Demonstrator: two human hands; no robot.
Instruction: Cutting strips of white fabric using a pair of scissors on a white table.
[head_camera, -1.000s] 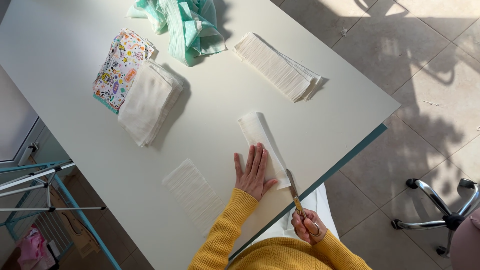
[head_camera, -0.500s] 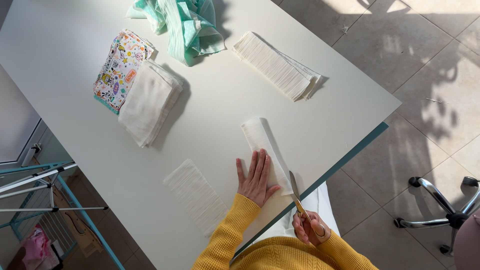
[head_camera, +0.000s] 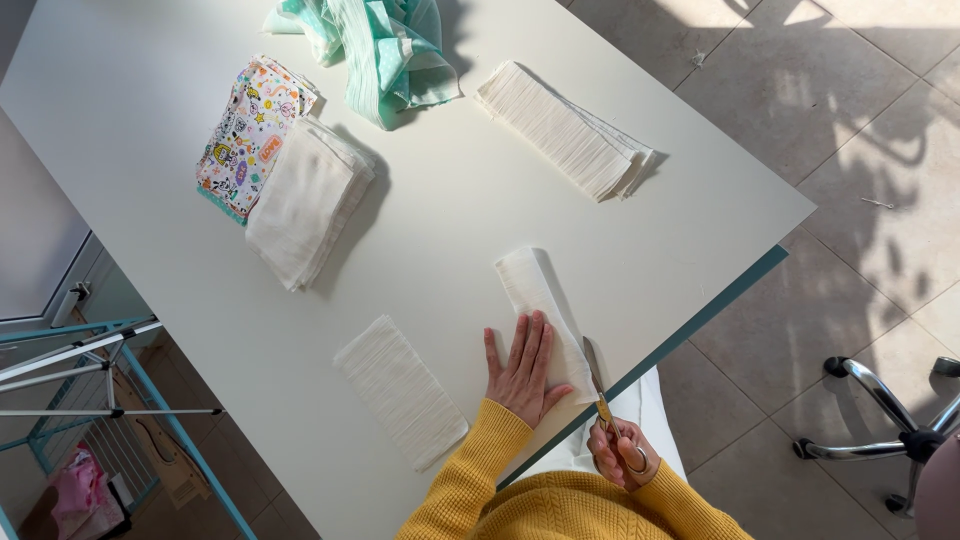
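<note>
Cutting a white cloth strip (head_camera: 537, 300) at the table's (head_camera: 700, 210) near edge.
Left hand (head_camera: 525, 365) lies flat, fingers together, pinning it; right hand (head_camera: 622, 455) grips scissors (head_camera: 598, 385) beside it. Pressing close to the blades should prevent shifting.

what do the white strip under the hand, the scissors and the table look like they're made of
White strip: looks like thin ribbed or crinkled fabric, matte; fine lines run across it, though it could be crepe paper. Scissors: metal blades with a dull grey sheen, handles hidden in the right hand. Table: smooth white matte top, likely laminate, with a teal edge. The left hand presses the strip flat.
</note>
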